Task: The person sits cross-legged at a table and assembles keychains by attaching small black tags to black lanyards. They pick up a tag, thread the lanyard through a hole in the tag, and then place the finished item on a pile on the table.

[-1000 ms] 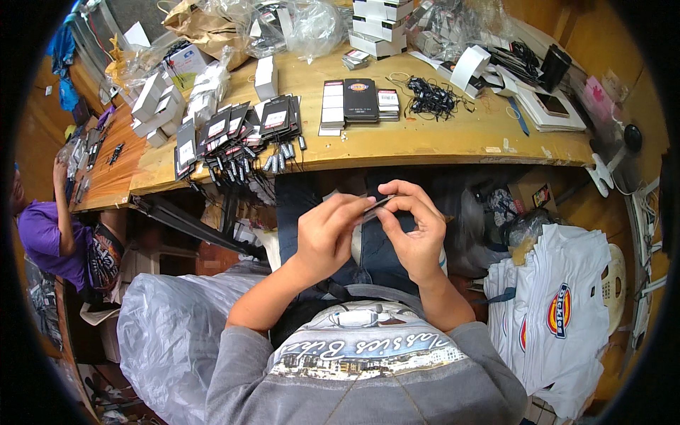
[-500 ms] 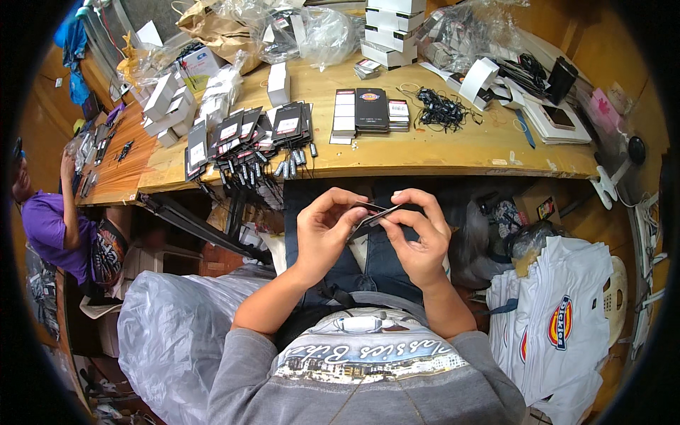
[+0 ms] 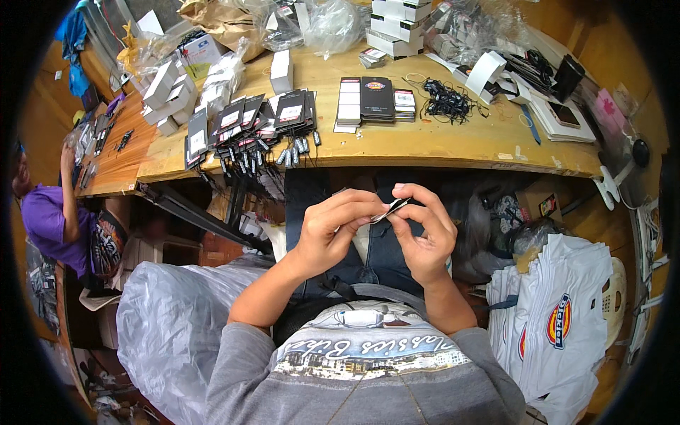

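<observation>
Above my lap, just short of the table edge, my two hands meet on some thin dark-and-white hang tags (image 3: 394, 207). My left hand (image 3: 331, 225) pinches their left end between thumb and fingers. The right end is gripped by my right hand (image 3: 423, 234), thumb below and fingers above. Seen almost edge-on, the tags' faces are mostly hidden, and I cannot tell how many there are. Beyond my hands lie a stack of black hang tags (image 3: 377, 98), a stack of white-and-red cards (image 3: 348, 106), a smaller stack of labels (image 3: 404, 103) and a tangle of black strings (image 3: 450, 101).
Strung black tags (image 3: 248, 122) overhang the front edge of the wooden table (image 3: 439, 149). White boxes (image 3: 397, 32) and plastic bags stand behind. Folded white shirts (image 3: 545, 304) are at my right, a big plastic bag (image 3: 177, 326) at my left. A person in purple (image 3: 53, 219) sits far left.
My left fingers have slid right along the tags, toward my right hand, and now cover more of them. The tags have tilted nearer to edge-on. My view has shifted slightly.
</observation>
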`<action>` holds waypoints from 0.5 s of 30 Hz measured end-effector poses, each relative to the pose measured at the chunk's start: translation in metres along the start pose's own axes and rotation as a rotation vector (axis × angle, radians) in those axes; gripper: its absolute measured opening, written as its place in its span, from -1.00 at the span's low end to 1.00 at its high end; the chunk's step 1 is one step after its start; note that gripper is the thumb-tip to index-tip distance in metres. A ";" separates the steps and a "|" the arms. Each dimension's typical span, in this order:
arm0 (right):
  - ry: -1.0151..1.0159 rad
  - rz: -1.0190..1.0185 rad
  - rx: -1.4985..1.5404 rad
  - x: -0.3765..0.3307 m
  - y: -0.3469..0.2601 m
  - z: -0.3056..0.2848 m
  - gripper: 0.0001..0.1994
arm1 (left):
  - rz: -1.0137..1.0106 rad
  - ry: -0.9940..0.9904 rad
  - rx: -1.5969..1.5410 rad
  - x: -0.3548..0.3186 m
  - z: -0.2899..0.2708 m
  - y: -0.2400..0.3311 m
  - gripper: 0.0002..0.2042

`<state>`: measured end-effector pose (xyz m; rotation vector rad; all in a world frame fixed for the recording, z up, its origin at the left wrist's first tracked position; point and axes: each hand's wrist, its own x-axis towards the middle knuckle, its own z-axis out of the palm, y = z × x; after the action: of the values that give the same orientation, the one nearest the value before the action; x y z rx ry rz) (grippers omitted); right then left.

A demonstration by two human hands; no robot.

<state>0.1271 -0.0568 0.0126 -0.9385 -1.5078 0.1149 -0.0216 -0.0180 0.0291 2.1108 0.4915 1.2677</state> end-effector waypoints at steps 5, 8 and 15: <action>-0.085 0.013 0.135 0.002 -0.001 0.004 -0.85 | -0.403 -0.024 -0.465 -0.003 -0.003 -0.007 -0.89; -0.149 0.068 0.218 0.000 -0.001 0.003 -0.85 | -0.449 -0.088 -0.678 -0.002 -0.006 -0.019 -0.92; -0.253 0.329 0.584 -0.004 0.010 0.002 -0.84 | -0.353 -0.173 -0.410 -0.006 -0.010 -0.020 -0.97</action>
<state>0.1298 -0.0517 0.0032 -0.6989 -1.4142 0.8909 -0.0332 -0.0039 0.0153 1.6816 0.4582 0.8866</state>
